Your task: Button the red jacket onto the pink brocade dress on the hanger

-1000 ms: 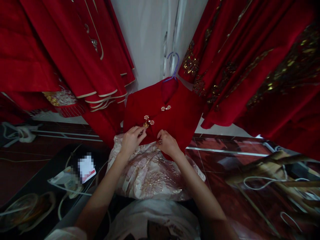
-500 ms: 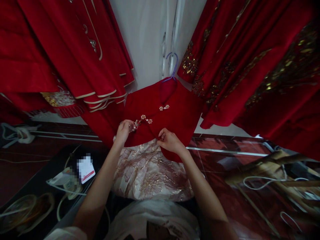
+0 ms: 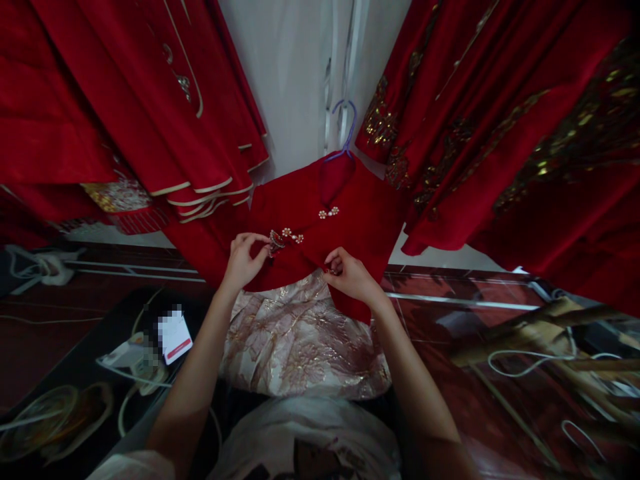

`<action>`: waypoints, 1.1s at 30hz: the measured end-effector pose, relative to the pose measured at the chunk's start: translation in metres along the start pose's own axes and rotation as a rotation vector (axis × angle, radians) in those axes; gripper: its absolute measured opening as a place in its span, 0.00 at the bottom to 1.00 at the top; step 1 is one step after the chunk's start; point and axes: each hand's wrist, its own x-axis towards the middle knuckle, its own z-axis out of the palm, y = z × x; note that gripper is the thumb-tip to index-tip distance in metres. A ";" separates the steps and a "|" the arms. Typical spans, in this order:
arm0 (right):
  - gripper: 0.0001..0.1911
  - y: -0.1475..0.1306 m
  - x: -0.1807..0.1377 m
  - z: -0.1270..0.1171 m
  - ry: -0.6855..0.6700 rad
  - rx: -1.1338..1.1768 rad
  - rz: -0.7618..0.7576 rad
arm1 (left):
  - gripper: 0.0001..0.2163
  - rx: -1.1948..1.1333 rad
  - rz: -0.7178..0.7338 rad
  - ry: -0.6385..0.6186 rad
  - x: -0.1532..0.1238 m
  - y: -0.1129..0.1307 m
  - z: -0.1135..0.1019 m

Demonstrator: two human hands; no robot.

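Observation:
A red jacket hangs on a purple hanger in front of me. Flower-shaped ornaments fasten its upper front, with a second flower pair lower down. At the jacket's left side my left hand pinches a jewelled, fan-shaped ornament between thumb and fingertips, against the red cloth. My right hand is closed at the jacket's lower front edge, fingers curled on the red cloth; anything smaller within them is hidden. Below both hands lies a pale pink brocade fabric with gold floral pattern, across my lap.
Red garments hang at left, and gold-sequinned red garments at right. A lit phone, cables and a plastic bowl rest on a dark surface at lower left. Wooden pieces and a white cable are at right.
My left hand has shifted slightly right and up, and the fan-shaped ornament shows more clearly. My right hand has moved a little right and up, drawing the jacket edge with it.

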 end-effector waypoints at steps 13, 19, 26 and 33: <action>0.13 -0.003 -0.006 -0.015 -0.077 0.076 0.120 | 0.09 -0.232 0.021 -0.161 -0.046 0.023 0.030; 0.15 -0.001 0.005 0.028 0.130 0.305 0.023 | 0.09 -0.193 -0.010 -0.117 -0.060 0.036 0.054; 0.07 0.005 0.010 0.059 0.164 0.310 0.007 | 0.06 -0.183 -0.064 -0.062 -0.057 0.033 0.061; 0.07 0.001 0.007 0.060 0.182 0.237 -0.021 | 0.04 0.054 0.019 -0.026 -0.054 0.033 0.067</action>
